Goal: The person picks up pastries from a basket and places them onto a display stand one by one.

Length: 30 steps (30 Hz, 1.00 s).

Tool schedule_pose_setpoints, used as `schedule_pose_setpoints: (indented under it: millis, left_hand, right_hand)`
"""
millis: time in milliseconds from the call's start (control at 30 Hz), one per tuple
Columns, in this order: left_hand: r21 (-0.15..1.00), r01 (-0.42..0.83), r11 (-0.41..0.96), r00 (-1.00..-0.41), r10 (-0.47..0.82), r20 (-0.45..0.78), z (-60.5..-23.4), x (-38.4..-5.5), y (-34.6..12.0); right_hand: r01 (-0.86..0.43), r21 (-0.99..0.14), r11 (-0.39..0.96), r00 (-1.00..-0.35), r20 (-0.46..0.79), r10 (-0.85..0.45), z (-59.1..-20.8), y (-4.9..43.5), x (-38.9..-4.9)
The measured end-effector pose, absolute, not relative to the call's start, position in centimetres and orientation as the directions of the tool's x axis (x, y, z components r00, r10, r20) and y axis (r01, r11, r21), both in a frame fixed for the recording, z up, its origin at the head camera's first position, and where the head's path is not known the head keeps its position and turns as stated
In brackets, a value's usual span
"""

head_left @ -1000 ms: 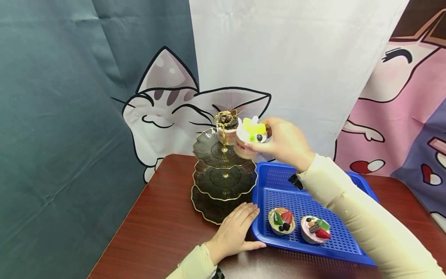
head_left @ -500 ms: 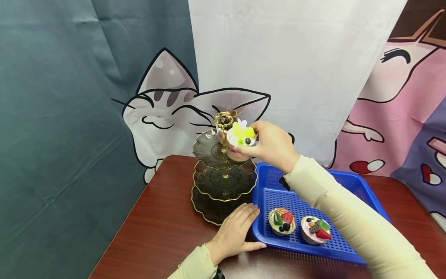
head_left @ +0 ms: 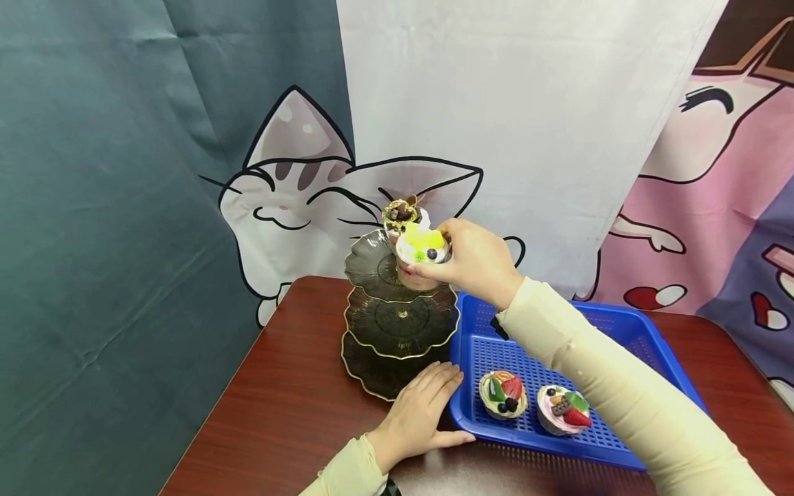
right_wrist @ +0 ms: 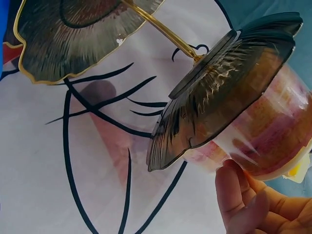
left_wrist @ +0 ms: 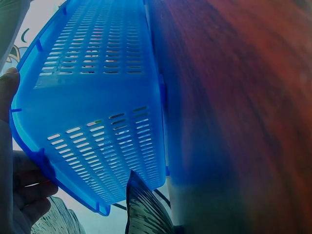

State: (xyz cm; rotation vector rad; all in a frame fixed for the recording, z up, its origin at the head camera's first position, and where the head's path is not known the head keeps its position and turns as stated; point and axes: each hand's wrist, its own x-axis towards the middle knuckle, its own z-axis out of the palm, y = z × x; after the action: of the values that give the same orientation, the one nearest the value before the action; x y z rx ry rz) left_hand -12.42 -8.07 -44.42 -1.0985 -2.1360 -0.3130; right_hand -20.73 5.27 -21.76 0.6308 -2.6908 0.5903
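Observation:
My right hand grips a dessert cup topped with yellow fruit and a blueberry. It is over the right side of the top plate of a three-tier cake stand. In the right wrist view the layered pink and tan cup shows at that plate, with thumb and fingers at its rim. A chocolate-topped dessert cup stands behind, partly hidden. My left hand rests with fairly straight fingers on the left near corner of a blue basket.
Two fruit tarts sit in the front of the basket. The stand's middle plate and bottom plate are left of it on a reddish wooden table. A printed cloth hangs behind.
My right hand has carried the yellow-fruit dessert cup left and slightly down over the top plate, now overlapping the chocolate cup. My left hand stays at the basket's corner.

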Motion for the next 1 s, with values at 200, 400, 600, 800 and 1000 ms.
schedule_pose_setpoints:
  millis: [200, 400, 600, 800, 1000]
  left_hand:
    - [-0.105, 0.789, 0.605, -0.381, 0.617, 0.689, -44.38, -12.47, -8.09]
    - [-0.113, 0.785, 0.609, -0.377, 0.614, 0.694, -44.29, -12.44, -8.05]
    - [-0.113, 0.783, 0.612, -0.38, 0.615, 0.691, -44.28, -12.43, -8.08]
    - [-0.11, 0.785, 0.61, -0.38, 0.615, 0.691, -44.35, -12.5, -8.06]
    - [-0.111, 0.785, 0.609, -0.378, 0.615, 0.692, -44.36, -12.5, -8.02]
  right_hand:
    - [-0.488, -0.303, 0.819, -0.851, 0.372, -0.37, -21.9, 5.08, -20.6]
    - [-0.495, -0.289, 0.819, -0.845, 0.38, -0.377, -22.02, 4.96, -20.65]
    - [-0.496, -0.301, 0.814, -0.847, 0.373, -0.379, -22.12, 5.02, -20.67]
    - [-0.493, -0.313, 0.812, -0.852, 0.36, -0.379, -22.13, 5.01, -20.67]
    - [-0.496, -0.313, 0.81, -0.851, 0.36, -0.382, -22.15, 5.11, -20.65]
